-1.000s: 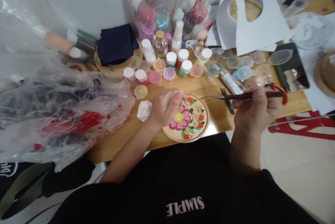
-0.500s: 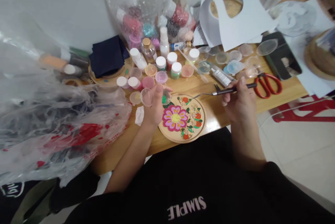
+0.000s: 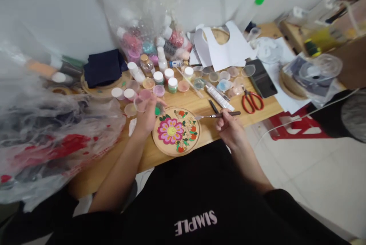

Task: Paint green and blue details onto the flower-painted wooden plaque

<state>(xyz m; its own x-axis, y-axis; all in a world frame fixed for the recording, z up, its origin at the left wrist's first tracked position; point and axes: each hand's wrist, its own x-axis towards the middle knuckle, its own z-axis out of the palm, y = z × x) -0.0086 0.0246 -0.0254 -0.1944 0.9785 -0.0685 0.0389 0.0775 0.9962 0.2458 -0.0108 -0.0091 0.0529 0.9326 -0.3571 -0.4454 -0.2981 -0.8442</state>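
Observation:
My left hand (image 3: 146, 119) is closed on a small clear plastic cup (image 3: 159, 109) with green paint in it, held above the upper left edge of a round wooden plaque (image 3: 162, 146). The plaque carries a large pink flower (image 3: 171, 131) with a yellow centre, plus orange buds and green leaves outlined in gold. In my right hand (image 3: 230, 127) I grip a palette knife (image 3: 216, 115) by its dark handle. Its small blade points left and hovers over the plaque's upper right rim, flat side showing.
Paint jars (image 3: 172, 84) and small open cups stand in rows behind the plaque. Red-handled scissors (image 3: 252, 102), a white tube (image 3: 219, 98) and a phone (image 3: 261, 78) lie to the right. A clear plastic bag (image 3: 65, 142) bulges over the table's left side.
My view has swung to the right. The palette knife has shifted slightly right and nearer to me over the plaque, and its blade has turned to show its flat side. The left hand keeps its cup.

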